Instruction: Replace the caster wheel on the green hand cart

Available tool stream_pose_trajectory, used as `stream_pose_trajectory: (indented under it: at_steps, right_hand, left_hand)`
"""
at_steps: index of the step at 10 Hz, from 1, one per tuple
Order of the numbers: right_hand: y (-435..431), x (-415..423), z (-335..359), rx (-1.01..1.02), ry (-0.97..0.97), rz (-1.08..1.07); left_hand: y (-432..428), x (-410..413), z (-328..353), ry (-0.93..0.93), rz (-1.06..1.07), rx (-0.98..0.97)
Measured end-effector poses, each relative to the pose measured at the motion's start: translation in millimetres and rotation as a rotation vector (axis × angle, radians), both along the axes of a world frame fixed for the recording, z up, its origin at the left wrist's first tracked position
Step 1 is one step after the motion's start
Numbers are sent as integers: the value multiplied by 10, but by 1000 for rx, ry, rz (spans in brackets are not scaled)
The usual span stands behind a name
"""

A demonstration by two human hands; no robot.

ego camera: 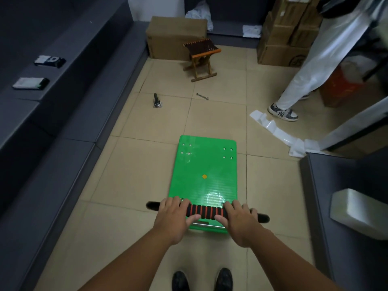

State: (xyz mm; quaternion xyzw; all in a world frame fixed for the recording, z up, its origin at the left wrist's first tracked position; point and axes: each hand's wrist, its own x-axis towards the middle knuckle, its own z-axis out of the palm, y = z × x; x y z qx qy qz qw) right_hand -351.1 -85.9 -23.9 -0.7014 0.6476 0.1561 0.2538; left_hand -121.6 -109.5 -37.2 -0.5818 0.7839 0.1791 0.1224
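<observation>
The green hand cart (203, 166) stands upright on the tiled floor in front of me, its flat deck showing bolt heads near both far corners. Its handle (206, 211) has a black foam grip with red stripes. My left hand (175, 217) grips the handle on the left and my right hand (239, 220) grips it on the right, fingers curled over the bar. A loose caster wheel (157, 100) lies on the floor beyond the cart to the left. A small wrench (202, 96) lies on the floor to its right.
A wooden folding stool (201, 57) and cardboard boxes (174, 36) stand at the far end. Another person's leg and sneaker (283, 112) are at right, beside white foam packing (277, 131). Dark benches line both sides. My shoes (201, 280) are below the handle.
</observation>
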Motion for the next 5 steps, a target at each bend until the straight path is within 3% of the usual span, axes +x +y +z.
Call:
stream_pose_trajectory:
  at_steps: [5]
  right_hand:
    - [837,95,-22,45,-35,-11]
  left_hand:
    - [871,15,211,-110,36,50]
